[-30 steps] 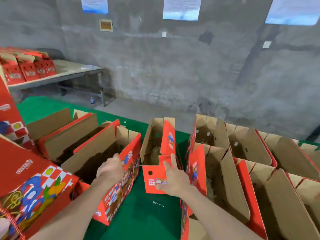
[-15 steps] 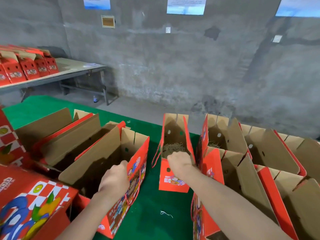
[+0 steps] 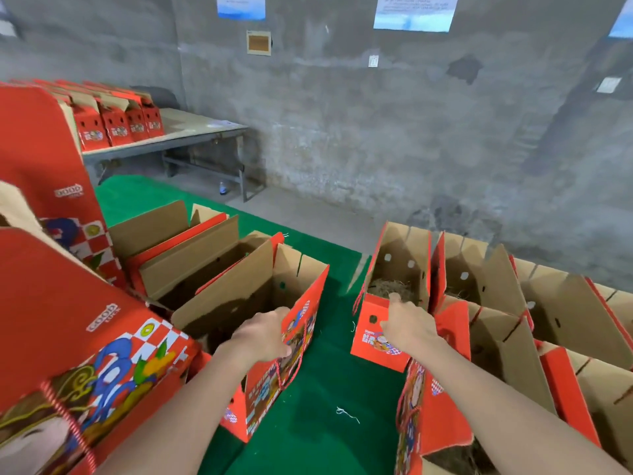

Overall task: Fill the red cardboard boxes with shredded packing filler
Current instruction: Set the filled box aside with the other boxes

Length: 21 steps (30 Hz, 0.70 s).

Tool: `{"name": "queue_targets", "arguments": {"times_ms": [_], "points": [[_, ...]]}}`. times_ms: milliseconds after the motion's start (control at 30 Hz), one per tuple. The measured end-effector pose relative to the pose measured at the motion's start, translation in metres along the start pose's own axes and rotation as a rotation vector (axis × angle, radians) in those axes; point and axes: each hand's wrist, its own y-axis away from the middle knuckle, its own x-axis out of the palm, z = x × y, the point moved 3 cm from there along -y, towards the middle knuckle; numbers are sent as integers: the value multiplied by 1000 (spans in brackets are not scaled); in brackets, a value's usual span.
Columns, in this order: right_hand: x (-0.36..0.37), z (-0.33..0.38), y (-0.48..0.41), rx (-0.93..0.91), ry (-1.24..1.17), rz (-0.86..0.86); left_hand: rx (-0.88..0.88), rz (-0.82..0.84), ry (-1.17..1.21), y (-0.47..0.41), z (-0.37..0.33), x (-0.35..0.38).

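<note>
Already changed: your right hand (image 3: 407,329) was a curled fist over the rim of the narrow red box (image 3: 371,341) half a second ago. It now shows a straight index finger reaching over that rim. Your left hand (image 3: 263,335) has kept its place.
Left hand grip: its fingers curl over the top edge of the wide red box (image 3: 310,305) at the near corner and hold it.
Right hand grip: the thumb is spread on the red front wall and the index finger points inward. The other fingers are tucked behind the hand, so you cannot tell whether it clasps the wall.
Shredded filler (image 3: 387,287): a pale, straw-like tangle lies low inside the narrow red box, just past your fingertip.
Narrow red box: it stands upright on the green mat (image 3: 329,389) with its flaps raised. It sits between the wide red box and the row of open boxes (image 3: 496,323) on your right, just beside that row.
Wide red box: it is open, with brown cardboard inside and a red cord handle hanging on its printed side.
Hard to see: the wide box's floor is in shadow, so its contents are unclear. A darker mass in the box at the lower right edge may be filler, but the frame cuts it off.
Loose strand (image 3: 346,413): it lies on the mat between your forearms.
</note>
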Motion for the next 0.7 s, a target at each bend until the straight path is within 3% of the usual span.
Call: {"name": "queue_targets", "arguments": {"times_ms": [133, 267, 367, 500, 533, 600, 667, 700], "points": [[-16, -3, 49, -58, -156, 64, -39, -143, -79, 24, -13, 0], [-26, -4, 99, 79, -816, 337, 57, -234, -303, 71, -55, 14], [-26, 6, 128, 222, -1192, 569, 240, -270, -435, 114, -93, 38], [-20, 9, 148, 354, -1332, 406, 439, -256, -409, 164, -109, 71], [-18, 4, 155, 371, -1312, 356, 527, -315, -280, 176, -105, 68], [-14, -8, 168, 365, -1242, 309, 663, -600, -13, 191, -89, 39], [-20, -15, 181, 306, -1183, 282, 556, -871, 82, 193, -66, -4], [-27, -16, 187, 261, -1172, 259, 433, -873, 85, 190, -55, -24]]}}
